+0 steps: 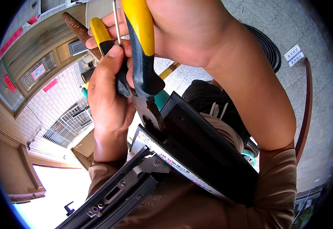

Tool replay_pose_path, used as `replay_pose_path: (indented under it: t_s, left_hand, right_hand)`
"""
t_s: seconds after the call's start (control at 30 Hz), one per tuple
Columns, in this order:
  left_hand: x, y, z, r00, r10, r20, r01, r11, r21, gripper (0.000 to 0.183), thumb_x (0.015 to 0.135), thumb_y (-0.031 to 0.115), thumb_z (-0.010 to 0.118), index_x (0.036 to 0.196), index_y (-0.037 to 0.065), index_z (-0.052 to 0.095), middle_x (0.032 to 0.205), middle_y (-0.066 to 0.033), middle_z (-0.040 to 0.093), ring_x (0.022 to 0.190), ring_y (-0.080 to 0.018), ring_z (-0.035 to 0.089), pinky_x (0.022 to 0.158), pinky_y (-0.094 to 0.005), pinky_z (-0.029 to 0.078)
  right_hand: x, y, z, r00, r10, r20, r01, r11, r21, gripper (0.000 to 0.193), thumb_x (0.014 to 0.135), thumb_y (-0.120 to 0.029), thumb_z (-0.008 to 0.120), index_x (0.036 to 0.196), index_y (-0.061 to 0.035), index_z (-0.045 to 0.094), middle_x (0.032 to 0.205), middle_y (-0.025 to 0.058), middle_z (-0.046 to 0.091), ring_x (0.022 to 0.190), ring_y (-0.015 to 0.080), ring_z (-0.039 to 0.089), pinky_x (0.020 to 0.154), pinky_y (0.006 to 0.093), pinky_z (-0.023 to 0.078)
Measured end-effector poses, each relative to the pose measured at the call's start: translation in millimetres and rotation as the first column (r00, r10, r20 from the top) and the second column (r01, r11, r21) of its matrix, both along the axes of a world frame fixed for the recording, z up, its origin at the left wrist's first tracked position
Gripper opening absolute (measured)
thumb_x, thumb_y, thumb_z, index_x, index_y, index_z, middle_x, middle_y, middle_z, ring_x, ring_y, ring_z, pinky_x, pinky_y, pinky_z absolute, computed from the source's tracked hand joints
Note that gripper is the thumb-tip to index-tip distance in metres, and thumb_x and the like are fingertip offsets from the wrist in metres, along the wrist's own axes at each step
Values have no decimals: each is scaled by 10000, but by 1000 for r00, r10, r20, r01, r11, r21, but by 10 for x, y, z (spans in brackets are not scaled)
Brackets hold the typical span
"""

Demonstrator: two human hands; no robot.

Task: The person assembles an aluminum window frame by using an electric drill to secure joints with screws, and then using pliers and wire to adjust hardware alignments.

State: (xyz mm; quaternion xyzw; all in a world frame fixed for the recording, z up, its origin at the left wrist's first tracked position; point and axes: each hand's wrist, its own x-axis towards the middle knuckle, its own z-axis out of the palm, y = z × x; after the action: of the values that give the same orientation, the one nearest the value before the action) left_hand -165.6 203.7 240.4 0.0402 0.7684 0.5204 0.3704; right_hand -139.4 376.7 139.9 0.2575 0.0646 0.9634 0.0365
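A pair of snips (147, 86) with yellow and dark handles points down, its worn metal jaws at the upper end of a black metal profile (208, 152). My right hand (185, 32) is closed round the handles, its fingers showing beyond the far handle. Beside it, my left hand (107, 84) is closed, thumb and fingers pinching a thin metal rod (116, 21) that runs upward between the handles. Whether the jaws grip the profile cannot be made out. Against my body lies a black frame bar (117, 198) with a metal hinge arm (151, 165) and screws.
A coil of black cable (265, 47) lies on the grey paved floor (258, 13) at the far right, near a printed white sheet (294, 55) and a curved brown strip (304, 114). A rusty pole (76, 28) stands far left, before a tiled wall with window grilles (69, 124).
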Motion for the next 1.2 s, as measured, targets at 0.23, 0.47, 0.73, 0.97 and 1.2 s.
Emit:
replay_pose_path:
  t_s: [0.23, 0.47, 0.73, 0.97, 1.2]
  left_hand:
    - [-5, -222, 94, 997, 53, 58, -55, 998, 23, 445, 1094, 375, 495, 1302, -12, 564, 908, -50, 659, 635, -120, 506, 583, -293, 441]
    - [-9, -379, 155, 998, 3, 57, -5, 999, 37, 468, 1117, 406, 445, 1334, 2, 544, 1012, -71, 653, 652, -164, 549, 600, -300, 454]
    - [21, -239, 139, 998, -18, -66, 17, 1000, -21, 487, 1121, 428, 433, 1355, 11, 528, 982, -78, 638, 640, -165, 534, 600, -302, 450]
    - [59, -105, 141, 994, -74, -84, 75, 997, 5, 460, 1125, 405, 424, 1313, 3, 546, 994, -102, 645, 678, -168, 573, 618, -327, 487]
    - [177, 76, 173, 997, 17, -72, -18, 1000, -7, 274, 1131, 299, 454, 1093, 41, 537, 779, -75, 603, 745, -152, 562, 739, -283, 472]
  right_hand:
    - [195, -182, 186, 964, -208, 167, 159, 951, 265, 372, 999, -376, 587, 1104, -28, 667, 1028, 76, 666, 900, 165, 610, 785, 349, 509]
    - [61, -321, 239, 955, -175, 238, 131, 973, 192, 369, 944, -356, 657, 1079, -16, 696, 933, 70, 620, 868, 172, 576, 722, 393, 480]
    - [-2, -103, 218, 998, -64, 5, 64, 998, -21, 440, 1073, -388, 546, 1295, -17, 631, 1184, 98, 700, 1066, 164, 652, 962, 331, 510]
    - [68, -73, 219, 993, 24, 119, -25, 1000, 9, 414, 985, -377, 624, 1180, -13, 635, 1066, 109, 670, 928, 157, 624, 811, 305, 510]
    - [42, -87, 384, 954, 147, 260, -169, 983, 67, 401, 897, -367, 702, 1065, -8, 639, 949, 119, 639, 790, 150, 596, 660, 280, 510]
